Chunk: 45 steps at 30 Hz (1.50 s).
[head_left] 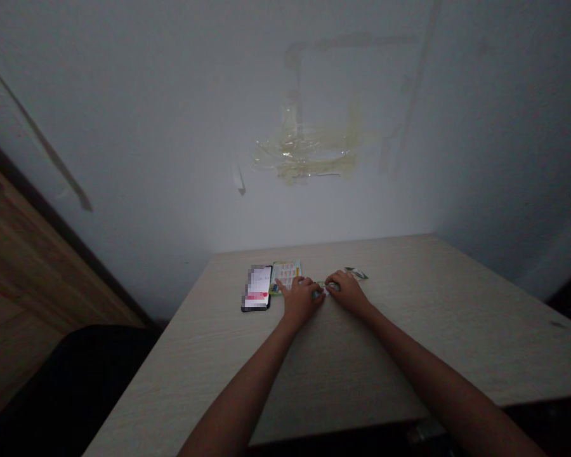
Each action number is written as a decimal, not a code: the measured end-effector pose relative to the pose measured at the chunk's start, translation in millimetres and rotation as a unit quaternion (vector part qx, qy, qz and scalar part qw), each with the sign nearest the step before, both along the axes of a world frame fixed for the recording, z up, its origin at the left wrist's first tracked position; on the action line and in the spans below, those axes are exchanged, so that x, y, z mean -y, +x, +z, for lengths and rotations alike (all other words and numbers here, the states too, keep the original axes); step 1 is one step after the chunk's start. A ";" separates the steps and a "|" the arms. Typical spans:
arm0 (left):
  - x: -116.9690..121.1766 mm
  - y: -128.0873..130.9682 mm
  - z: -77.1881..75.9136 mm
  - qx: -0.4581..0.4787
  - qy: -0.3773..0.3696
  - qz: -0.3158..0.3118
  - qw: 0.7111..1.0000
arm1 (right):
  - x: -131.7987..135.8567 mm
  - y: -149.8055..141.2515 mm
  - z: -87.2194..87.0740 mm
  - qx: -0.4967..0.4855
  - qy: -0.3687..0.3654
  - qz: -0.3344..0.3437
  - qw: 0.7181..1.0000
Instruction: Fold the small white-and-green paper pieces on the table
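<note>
Left hand point(301, 297) and right hand point(346, 292) pinching a small green packet point(320, 291) between fingertips on the table point(409, 330).
Likely light, thin, crinkly; best gripped at the edges.

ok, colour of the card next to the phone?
Card: green border with orange and white print, beside the phone. Head view, the only one.

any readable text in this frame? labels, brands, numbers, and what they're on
None can be read.
Phone: screen lit but blurred out.
Green and orange card by the left hand: print too small.
Small packet between both hands: no legible print.
Wrapper beyond the right hand: too small.
</note>
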State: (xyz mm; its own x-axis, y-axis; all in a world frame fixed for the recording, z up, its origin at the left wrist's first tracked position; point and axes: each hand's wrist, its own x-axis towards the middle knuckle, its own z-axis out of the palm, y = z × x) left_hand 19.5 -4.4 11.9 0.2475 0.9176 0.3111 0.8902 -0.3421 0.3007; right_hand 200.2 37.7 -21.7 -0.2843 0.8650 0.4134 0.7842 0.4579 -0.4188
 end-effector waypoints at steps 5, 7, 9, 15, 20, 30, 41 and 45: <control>-2.9 -0.6 -4.3 0.014 0.004 -0.003 1.000 | -0.1 4.2 0.3 -0.038 0.002 0.031 0.999; -3.1 -0.5 -5.8 0.015 0.006 -0.004 1.000 | -0.2 4.8 0.1 -0.044 0.000 0.033 0.998; -2.9 -0.4 -6.8 0.015 0.003 -0.003 1.000 | -0.3 4.6 -0.1 -0.041 -0.001 0.025 0.999; -1.8 -0.7 -8.5 0.008 0.010 -0.017 1.000 | -1.4 4.4 -0.7 -0.044 -0.010 0.022 0.999; -1.2 0.2 -5.6 0.001 0.003 -0.008 1.000 | -2.0 5.0 -0.9 -0.043 -0.012 0.023 0.999; -3.8 0.5 -5.6 -0.003 0.003 0.003 1.000 | 2.8 4.1 1.1 -0.023 0.003 0.024 0.999; -7.8 -4.9 -4.4 0.008 -0.049 -0.005 0.999 | 0.5 8.2 -4.8 -0.032 0.010 0.041 0.999; -8.4 -6.6 -3.5 0.007 -0.060 -0.004 0.998 | -1.1 8.7 -9.3 -0.049 0.016 0.042 0.998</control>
